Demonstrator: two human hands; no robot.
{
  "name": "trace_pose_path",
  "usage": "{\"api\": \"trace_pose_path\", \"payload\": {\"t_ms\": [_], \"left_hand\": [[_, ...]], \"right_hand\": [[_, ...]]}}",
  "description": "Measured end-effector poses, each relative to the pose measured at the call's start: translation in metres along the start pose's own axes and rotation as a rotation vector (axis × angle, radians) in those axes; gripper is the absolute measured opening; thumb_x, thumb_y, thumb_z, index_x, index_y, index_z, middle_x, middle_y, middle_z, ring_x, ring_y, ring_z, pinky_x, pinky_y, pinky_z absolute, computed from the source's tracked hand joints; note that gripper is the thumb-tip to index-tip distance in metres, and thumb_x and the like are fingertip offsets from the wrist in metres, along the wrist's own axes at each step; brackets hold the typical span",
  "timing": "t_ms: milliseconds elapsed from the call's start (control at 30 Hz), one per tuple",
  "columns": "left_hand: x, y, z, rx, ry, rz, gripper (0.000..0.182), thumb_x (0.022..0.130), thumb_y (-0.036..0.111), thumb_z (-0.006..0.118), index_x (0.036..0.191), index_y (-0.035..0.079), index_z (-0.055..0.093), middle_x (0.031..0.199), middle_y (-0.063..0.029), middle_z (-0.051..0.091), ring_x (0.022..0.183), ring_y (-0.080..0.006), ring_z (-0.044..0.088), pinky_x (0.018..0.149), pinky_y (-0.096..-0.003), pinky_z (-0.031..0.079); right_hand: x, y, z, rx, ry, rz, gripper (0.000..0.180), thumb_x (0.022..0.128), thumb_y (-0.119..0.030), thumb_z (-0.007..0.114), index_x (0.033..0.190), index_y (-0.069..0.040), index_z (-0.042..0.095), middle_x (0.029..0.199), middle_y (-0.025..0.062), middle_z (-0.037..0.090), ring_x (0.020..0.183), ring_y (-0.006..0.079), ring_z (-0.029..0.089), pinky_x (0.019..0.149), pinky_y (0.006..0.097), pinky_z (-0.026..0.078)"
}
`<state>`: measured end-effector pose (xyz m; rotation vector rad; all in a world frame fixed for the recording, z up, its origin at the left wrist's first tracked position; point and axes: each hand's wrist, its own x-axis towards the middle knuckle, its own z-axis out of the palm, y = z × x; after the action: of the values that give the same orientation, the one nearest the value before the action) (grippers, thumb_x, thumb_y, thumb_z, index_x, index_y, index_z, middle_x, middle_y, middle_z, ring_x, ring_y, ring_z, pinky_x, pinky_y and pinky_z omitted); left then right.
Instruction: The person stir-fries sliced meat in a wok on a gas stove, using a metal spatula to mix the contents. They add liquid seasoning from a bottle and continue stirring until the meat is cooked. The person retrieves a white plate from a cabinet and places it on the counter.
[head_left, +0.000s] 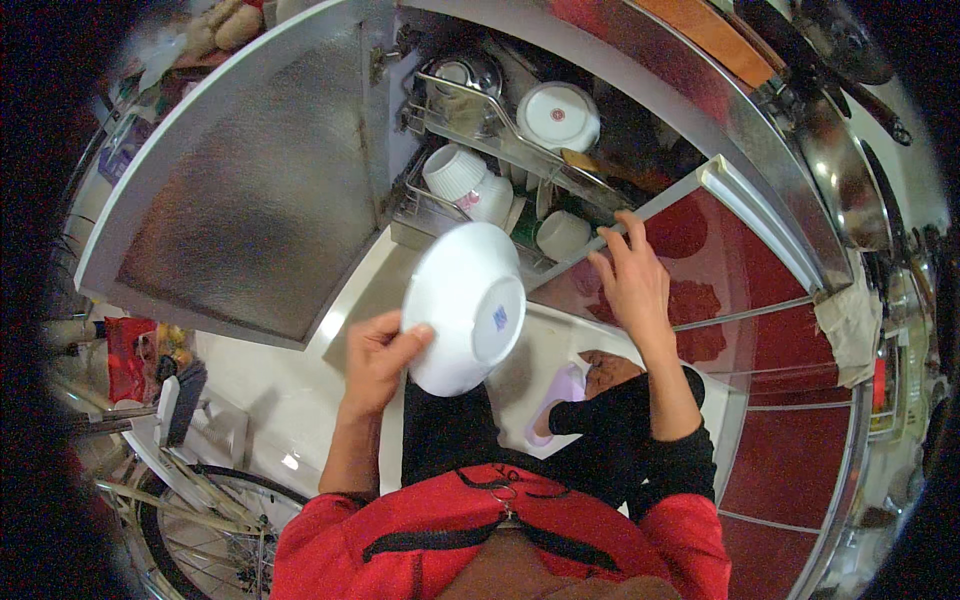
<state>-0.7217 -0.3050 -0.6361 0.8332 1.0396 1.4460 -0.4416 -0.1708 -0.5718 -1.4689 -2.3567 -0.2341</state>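
Note:
My left hand (381, 358) grips the rim of a white bowl (463, 311), tilted so that its base with a blue mark faces me. Fingers spread, my right hand (634, 281) is at the upper edge of a red cabinet door or drawer front (720, 262); whether it touches cannot be told. Beyond the bowl is an open cabinet with a wire dish rack (480, 97). On its lower level are stacked white bowls (469, 184) and a white cup (564, 235). An upturned white bowl (559, 118) and a glass pot (463, 82) occupy the upper level.
An open cabinet door (255, 195) spans the left side. Below it stands a bicycle wheel (225, 532) on the pale floor. A cloth (850, 326) hangs at the counter edge on the right, near a steel pan (840, 180). My slippered foot (559, 397) is below.

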Motion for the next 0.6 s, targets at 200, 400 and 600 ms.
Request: {"api": "trace_pose_path", "payload": {"t_ms": [200,400,600], "left_hand": [[0.007,-0.01,0.046,0.704,-0.522,0.645,0.016,0.081,0.012,0.061,0.072,0.001,0.054,0.065,-0.012,0.055,0.054,-0.0325,0.055,0.052,-0.0412,0.046],[-0.019,-0.038,0.111,1.021,-1.011,0.94,0.016,0.074,0.016,0.059,0.077,0.001,0.055,0.075,-0.0126,0.058,0.066,-0.0267,0.063,0.055,-0.0372,0.052],[0.043,0.021,0.123,0.966,-0.54,1.183,0.035,0.081,0.031,0.068,0.102,0.004,0.06,0.098,-0.0138,0.066,0.08,-0.0291,0.067,0.066,-0.0391,0.055]], "right_hand": [[-0.083,-0.035,-0.023,1.889,-0.514,0.797,0.069,0.096,-0.048,0.045,0.144,-0.002,0.028,0.133,0.0184,0.049,0.117,0.0306,0.054,0.095,0.0417,0.048],[-0.129,-0.024,-0.003,1.845,-0.307,1.071,0.05,0.089,-0.013,0.06,0.132,0.002,0.042,0.126,0.0157,0.055,0.114,0.0276,0.056,0.098,0.0415,0.045],[-0.14,0.023,-0.002,1.727,-0.244,1.065,0.05,0.083,-0.003,0.061,0.129,0.006,0.044,0.122,0.0191,0.057,0.107,0.0305,0.06,0.094,0.0423,0.048]]}}
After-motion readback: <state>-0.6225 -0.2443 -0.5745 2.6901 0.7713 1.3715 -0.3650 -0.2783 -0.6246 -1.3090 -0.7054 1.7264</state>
